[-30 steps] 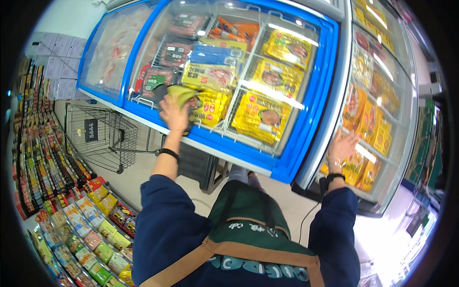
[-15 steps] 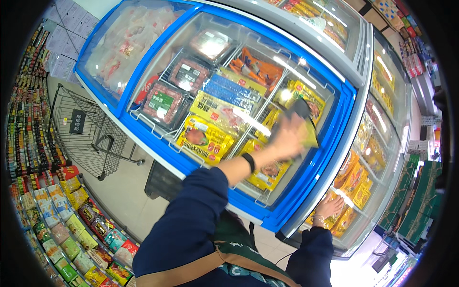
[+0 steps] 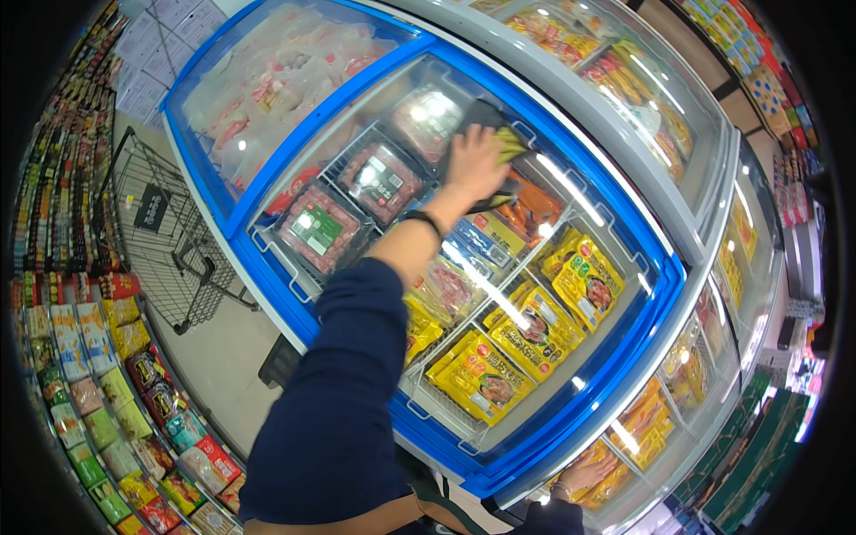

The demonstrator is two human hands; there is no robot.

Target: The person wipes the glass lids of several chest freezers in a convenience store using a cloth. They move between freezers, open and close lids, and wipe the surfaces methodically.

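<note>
My left hand (image 3: 479, 169) lies palm-down with fingers spread on a dark-grey and yellow-green cloth (image 3: 508, 146), near the far edge of the clear glass lid of a blue-framed chest freezer (image 3: 667, 278). My thumb is hidden; whether it pinches a fold, I cannot tell. The hand and cloth partly cover the orange plastic packets (image 3: 532, 211) beneath the glass. My navy sleeve (image 3: 321, 406) cuts off the near-left yellow packet (image 3: 422, 332). Glare obscures the far clear-plastic meat tray (image 3: 428, 118). My right hand (image 3: 588, 473), at the near right, rests flat on the neighbouring freezer's glass cover (image 3: 678, 437); its finger spacing is hard to make out, and its sleeve is cropped below.
</note>
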